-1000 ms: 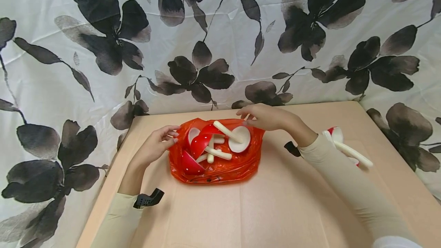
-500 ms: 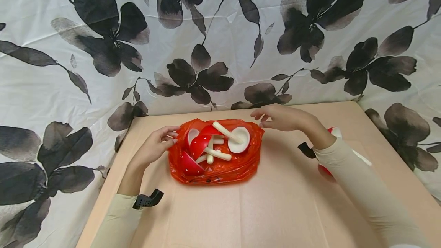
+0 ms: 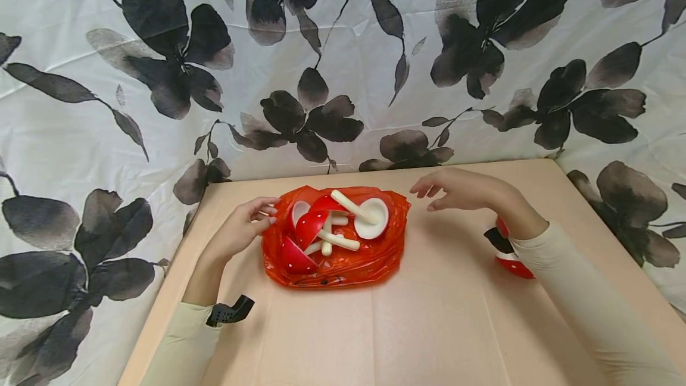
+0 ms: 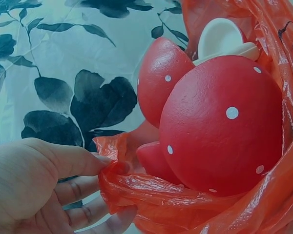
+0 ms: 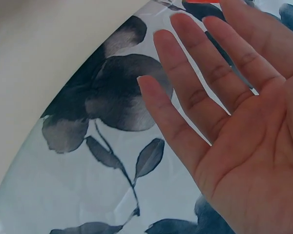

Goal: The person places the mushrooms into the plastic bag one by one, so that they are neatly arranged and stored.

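A red plastic bag (image 3: 370, 265) lies with its mouth spread on the table, holding several toy mushrooms with white-spotted red caps (image 3: 309, 226) and white stems. One mushroom (image 3: 370, 228) shows its white underside. My left hand (image 3: 243, 225) is at the bag's left side; in the left wrist view its thumb and fingers pinch the bag's rim (image 4: 112, 151), close by a large red cap (image 4: 219, 122). To the right of the bag my right hand (image 3: 463, 188) hovers with nothing in it. Its fingers are spread and the palm (image 5: 254, 151) shows in the right wrist view.
More red-and-white mushrooms (image 3: 515, 265) lie on the right of the light wooden table (image 3: 423, 326), partly hidden by my right forearm. A white cloth (image 3: 375, 64) with dark flowers hangs behind the table. Black straps (image 3: 230, 311) sit at my wrists.
My right hand has let go of the bag's right rim and moved off to the right. The left hand and the bag have stayed where they were.
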Available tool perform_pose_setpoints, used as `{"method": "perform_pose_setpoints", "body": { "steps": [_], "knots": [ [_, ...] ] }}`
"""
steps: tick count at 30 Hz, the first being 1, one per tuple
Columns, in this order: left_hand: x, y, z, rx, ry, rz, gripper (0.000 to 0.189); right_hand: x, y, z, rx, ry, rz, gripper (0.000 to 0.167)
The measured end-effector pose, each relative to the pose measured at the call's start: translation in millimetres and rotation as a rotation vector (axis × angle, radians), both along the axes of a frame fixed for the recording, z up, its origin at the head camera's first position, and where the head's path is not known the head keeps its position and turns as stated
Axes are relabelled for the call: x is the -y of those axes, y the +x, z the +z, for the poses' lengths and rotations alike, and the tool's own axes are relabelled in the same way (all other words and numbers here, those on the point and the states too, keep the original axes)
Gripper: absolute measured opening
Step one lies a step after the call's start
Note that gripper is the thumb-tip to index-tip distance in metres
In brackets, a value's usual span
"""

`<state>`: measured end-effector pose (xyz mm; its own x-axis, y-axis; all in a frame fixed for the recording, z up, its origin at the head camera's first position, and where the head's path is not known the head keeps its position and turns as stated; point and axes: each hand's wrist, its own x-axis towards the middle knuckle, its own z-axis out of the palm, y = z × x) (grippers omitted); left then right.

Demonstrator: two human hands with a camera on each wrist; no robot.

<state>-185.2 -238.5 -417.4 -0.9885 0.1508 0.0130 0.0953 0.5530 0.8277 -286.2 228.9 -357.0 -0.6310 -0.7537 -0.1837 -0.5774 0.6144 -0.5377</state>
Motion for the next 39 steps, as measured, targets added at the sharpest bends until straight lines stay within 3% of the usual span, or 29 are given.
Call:
{"method": "perform_pose_setpoints", "body": {
  "steps": [11, 23, 39],
  "knots": [
    [-2.2, -2.2, -1.4, -0.008, -0.024, 0.001, 0.043, -25.6, 5.6, 2.1, 0.013, 0.023, -0.003, 0.043],
    [-2.9, -2.9, -0.8, -0.005, -0.009, 0.010, 0.040, -52.6, 4.1, -0.8, 0.012, 0.042, -0.061, 0.044],
    [-6.8, 0.0, 0.5, 0.008, 0.001, 0.009, 0.042, -89.2, 14.9, -5.3, 0.016, 0.087, -0.123, 0.044]
  ]
}}
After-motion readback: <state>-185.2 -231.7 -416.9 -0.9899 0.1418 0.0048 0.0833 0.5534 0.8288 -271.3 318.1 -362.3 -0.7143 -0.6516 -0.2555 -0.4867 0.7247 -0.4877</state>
